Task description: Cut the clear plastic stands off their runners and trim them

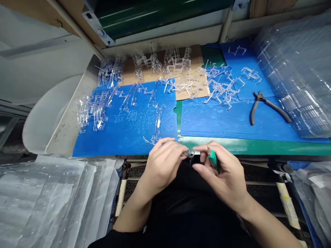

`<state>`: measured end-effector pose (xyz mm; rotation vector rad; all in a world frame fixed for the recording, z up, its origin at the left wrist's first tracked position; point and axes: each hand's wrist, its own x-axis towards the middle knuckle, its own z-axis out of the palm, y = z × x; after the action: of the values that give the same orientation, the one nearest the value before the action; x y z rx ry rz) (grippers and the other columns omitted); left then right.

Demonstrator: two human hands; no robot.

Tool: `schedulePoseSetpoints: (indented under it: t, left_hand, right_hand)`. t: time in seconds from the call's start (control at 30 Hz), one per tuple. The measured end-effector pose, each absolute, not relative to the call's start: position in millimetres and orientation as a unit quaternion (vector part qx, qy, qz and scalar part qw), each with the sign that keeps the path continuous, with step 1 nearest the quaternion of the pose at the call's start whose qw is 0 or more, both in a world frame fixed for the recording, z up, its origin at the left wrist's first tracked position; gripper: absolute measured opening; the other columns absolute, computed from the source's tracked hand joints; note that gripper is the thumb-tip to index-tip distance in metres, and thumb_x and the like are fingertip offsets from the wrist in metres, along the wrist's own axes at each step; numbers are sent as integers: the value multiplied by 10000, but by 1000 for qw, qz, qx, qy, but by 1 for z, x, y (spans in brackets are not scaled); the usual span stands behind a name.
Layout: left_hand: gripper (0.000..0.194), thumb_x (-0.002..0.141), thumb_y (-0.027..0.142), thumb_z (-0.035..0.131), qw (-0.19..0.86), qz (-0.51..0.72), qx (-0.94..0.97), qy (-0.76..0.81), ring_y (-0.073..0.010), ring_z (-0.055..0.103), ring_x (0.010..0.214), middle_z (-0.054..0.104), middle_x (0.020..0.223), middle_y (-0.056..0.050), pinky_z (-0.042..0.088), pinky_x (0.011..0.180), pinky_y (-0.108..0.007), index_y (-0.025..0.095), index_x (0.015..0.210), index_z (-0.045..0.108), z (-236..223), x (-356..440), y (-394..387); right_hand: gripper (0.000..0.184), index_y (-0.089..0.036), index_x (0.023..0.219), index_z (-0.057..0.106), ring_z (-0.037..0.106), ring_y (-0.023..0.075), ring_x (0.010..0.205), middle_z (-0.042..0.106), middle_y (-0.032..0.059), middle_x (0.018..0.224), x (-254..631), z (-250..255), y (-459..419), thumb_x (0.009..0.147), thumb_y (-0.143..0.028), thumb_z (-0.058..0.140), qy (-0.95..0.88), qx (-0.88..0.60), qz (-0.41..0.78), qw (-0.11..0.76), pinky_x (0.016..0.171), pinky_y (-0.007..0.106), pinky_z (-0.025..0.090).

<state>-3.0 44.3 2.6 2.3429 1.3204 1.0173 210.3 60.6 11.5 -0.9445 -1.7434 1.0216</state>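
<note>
Left hand: The left hand (164, 163) is held just in front of the near edge of the green table (248, 146), back upward; its fingers are bent and brought together, and a small greyish part (190, 153) is pinched at the fingertips.
Right hand: The right hand (223, 170) is placed opposite; a green-handled tool (212, 159) is gripped in its curled fingers, while the index finger and thumb are pointed toward the small greyish part. Whether that part is touched by them cannot be told.
Small greyish part: It is held between the 2 hands, above the dark clothing (191, 206); its exact shape is too small to be made out.
Blue sheets: The table is largely covered by blue sheets (129, 139); the left sheet is marked with white writing (126, 116).
Clear plastic parts: Clear plastic parts (100, 110) are laid in rows at the left and along the back, partly on brown cardboard (198, 57); others are heaped loosely right of centre. 1 is laid alone beyond the left hand.
Pliers: Dark-handled pliers (260, 97) are left with handles spread on the blue, near the stacked clear trays (300, 79).
Roller: A dark green roller (165, 15) is mounted above the back.
</note>
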Motion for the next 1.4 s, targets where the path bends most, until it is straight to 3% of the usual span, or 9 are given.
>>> schedulePoseSetpoints:
  t: [0.07, 0.13, 0.23, 0.37, 1.4]
  left_hand:
    - [111, 1138, 191, 509, 161, 395, 771, 473, -202, 648, 863, 730, 959, -51, 480, 924, -371, 205, 1126, 618, -1, -5, 42]
    - [205, 1178, 328, 472, 176, 425, 749, 478, -197, 589, 793, 673, 879, -38, 435, 812, -356, 208, 1086, 611, -2, -6, 40]
    - [342, 1199, 444, 431, 157, 437, 749, 472, -174, 546, 718, 643, 815, -15, 398, 780, -362, 204, 1027, 604, 0, -5, 39]
    - [353, 1197, 442, 449, 110, 434, 758, 474, -154, 535, 697, 656, 801, -2, 392, 810, -377, 197, 992, 598, 3, -2, 40]
    - [365, 1172, 447, 548, 23, 407, 781, 474, -138, 544, 658, 691, 746, 17, 321, 829, -409, 189, 927, 626, 7, -3, 37]
  right_hand:
    - [263, -213, 1378, 632, 745, 187, 936, 753, 82, 1163, 218, 12, 59, 1122, -269, 642, -729, -394, 394, 397, 755, 288, 587]
    - [215, -216, 1365, 613, 749, 199, 1006, 747, 81, 1175, 224, 14, 58, 1166, -235, 533, -767, -400, 356, 354, 835, 305, 577]
    - [183, -207, 1301, 635, 681, 168, 783, 705, 42, 1002, 229, 21, 55, 1177, -220, 500, -813, -394, 298, 309, 691, 289, 513]
    - [228, -200, 1367, 629, 555, 139, 621, 644, 20, 923, 230, 30, 51, 1172, -215, 510, -838, -378, 266, 289, 573, 296, 418]
    - [229, -211, 1352, 657, 600, 148, 651, 624, 5, 880, 238, 35, 44, 1146, -200, 557, -821, -384, 324, 271, 592, 303, 457]
